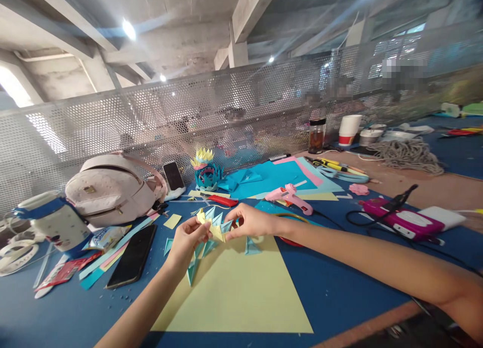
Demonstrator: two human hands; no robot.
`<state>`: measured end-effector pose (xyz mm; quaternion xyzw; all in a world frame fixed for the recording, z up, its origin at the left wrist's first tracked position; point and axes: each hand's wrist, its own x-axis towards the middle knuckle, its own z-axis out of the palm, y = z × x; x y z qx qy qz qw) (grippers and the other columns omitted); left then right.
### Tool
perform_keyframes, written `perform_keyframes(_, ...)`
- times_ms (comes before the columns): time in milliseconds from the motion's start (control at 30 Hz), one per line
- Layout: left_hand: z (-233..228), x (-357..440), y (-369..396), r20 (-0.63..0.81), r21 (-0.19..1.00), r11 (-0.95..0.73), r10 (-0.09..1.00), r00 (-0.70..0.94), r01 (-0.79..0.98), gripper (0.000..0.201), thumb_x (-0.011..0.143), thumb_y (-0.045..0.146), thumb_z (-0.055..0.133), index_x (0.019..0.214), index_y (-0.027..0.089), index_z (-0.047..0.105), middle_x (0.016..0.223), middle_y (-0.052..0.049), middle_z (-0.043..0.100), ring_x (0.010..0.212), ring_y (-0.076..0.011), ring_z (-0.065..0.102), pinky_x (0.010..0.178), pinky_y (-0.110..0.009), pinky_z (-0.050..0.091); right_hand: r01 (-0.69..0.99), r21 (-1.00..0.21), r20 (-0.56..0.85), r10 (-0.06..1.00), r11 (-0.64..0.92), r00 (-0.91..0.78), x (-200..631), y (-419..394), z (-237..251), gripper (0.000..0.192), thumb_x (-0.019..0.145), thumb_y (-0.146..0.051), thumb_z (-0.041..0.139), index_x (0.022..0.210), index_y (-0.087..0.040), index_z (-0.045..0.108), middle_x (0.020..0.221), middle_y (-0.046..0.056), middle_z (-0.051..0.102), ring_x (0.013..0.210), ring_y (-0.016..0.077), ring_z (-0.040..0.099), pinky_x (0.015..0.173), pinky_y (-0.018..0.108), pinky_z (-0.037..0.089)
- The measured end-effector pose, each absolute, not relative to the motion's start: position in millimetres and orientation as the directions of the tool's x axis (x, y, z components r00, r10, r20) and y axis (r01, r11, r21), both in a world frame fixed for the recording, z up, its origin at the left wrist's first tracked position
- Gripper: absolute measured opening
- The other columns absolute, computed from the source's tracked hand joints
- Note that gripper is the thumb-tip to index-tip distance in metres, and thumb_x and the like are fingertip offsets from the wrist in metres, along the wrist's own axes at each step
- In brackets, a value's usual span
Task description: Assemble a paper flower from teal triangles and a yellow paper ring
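Between my two hands is a piece of folded paper origami, made of joined yellow and light blue pointed units. My left hand pinches its left end, fingers closed. At its right end, the thumb and fingers of my right hand grip it. Loose light blue folded paper triangles lie below and beside the hands, some partly hidden by my left hand. Under them is a large pale yellow sheet of paper. Behind stands a blue and yellow folded paper model.
A pink glue gun and a red utility knife lie beyond my hands, near blue paper sheets. To the left are a black phone, a backpack and a large cup. A magenta power strip sits right.
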<state>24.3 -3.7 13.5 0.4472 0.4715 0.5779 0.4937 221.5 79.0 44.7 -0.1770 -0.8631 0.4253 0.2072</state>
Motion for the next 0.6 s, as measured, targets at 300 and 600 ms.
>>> perform_keyframes(300,16.9,25.4,-3.6,0.058,0.989,-0.072,0.992,-0.109,-0.126,0.034,0.064,0.041,0.083,0.073,0.013,0.065,0.06,-0.001,0.063,0.054,-0.0089,0.052,0.054,-0.02,0.039,0.119,-0.823,0.202,0.481,0.556,-0.853,220.6,77.7,43.3,0.022,0.071,-0.033,0.074,0.074,-0.012,0.07,0.066,-0.002,0.057,0.059,0.009,0.044,0.054,0.02,0.035)
perform_keyframes(600,11.2,22.9,-1.3,0.071,0.989,-0.083,0.992,-0.1,-0.121,0.034,0.064,0.041,0.082,0.075,0.013,0.067,0.061,-0.001,0.064,0.054,-0.0092,0.052,0.053,-0.02,0.038,0.135,-0.817,0.206,0.502,0.561,-0.84,220.0,79.7,39.6,0.024,0.069,-0.035,0.076,0.075,-0.013,0.071,0.067,-0.002,0.06,0.061,0.0106,0.049,0.055,0.02,0.037)
